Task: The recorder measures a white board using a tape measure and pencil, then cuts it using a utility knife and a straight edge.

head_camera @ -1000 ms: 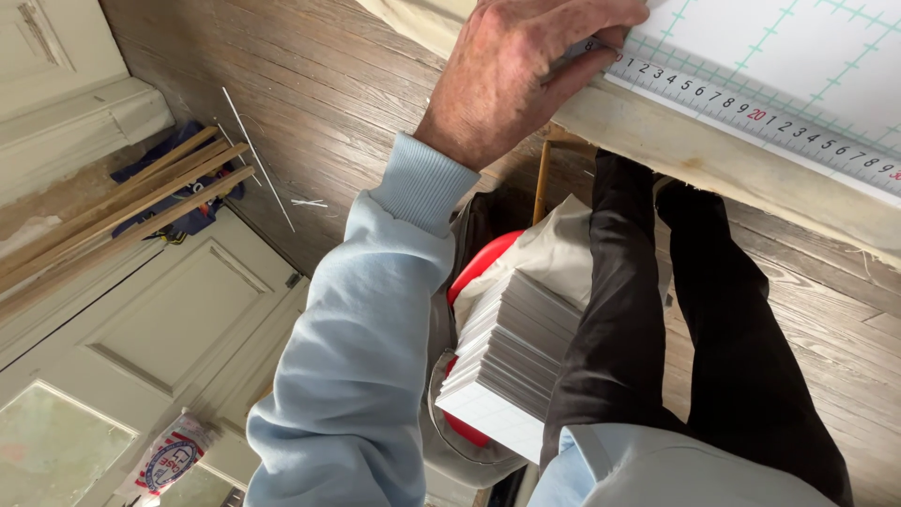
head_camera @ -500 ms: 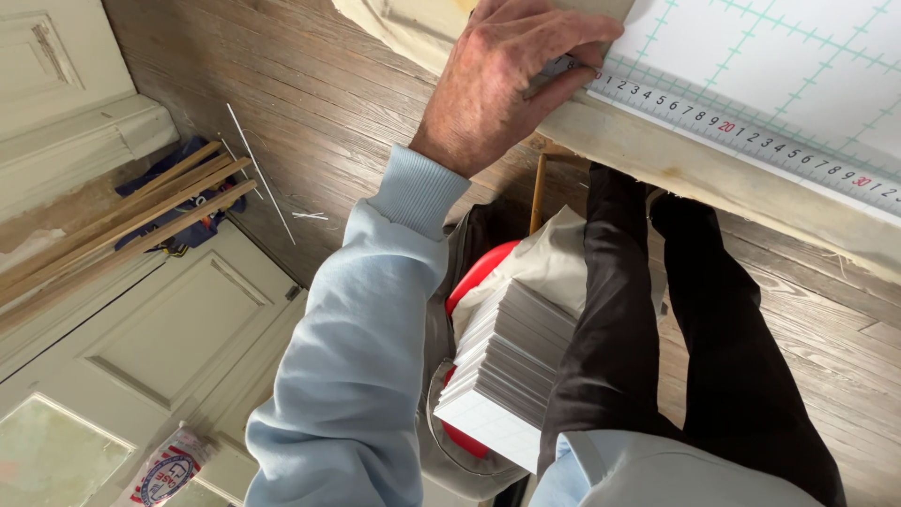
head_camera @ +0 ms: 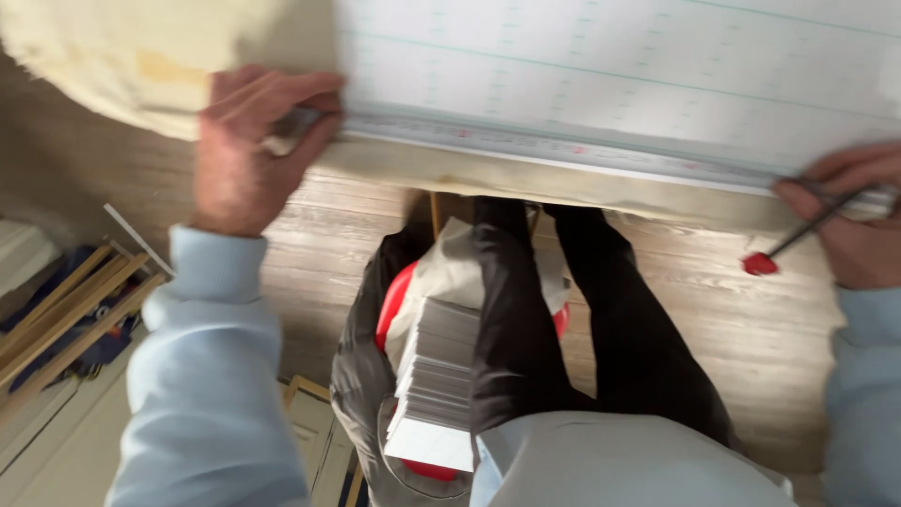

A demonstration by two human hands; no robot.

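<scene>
My left hand is closed on the left end of a long metal ruler. The ruler lies along the near edge of a pale gridded cutting mat. At the far right my right hand presses on the ruler's other end. It also grips a thin dark tool with a red tip, which points down and left past the table edge. A cream cloth covers the table under the mat. The picture is blurred by motion.
Below the table edge are my legs in dark trousers, over a wooden floor. A stack of white cards rests on a red seat draped with a dark garment. Wooden strips lie at the left, by white panelled doors.
The view has swung to the right, and the right hand with the red-tipped tool has come into sight. The left hand stays on the ruler's end.
</scene>
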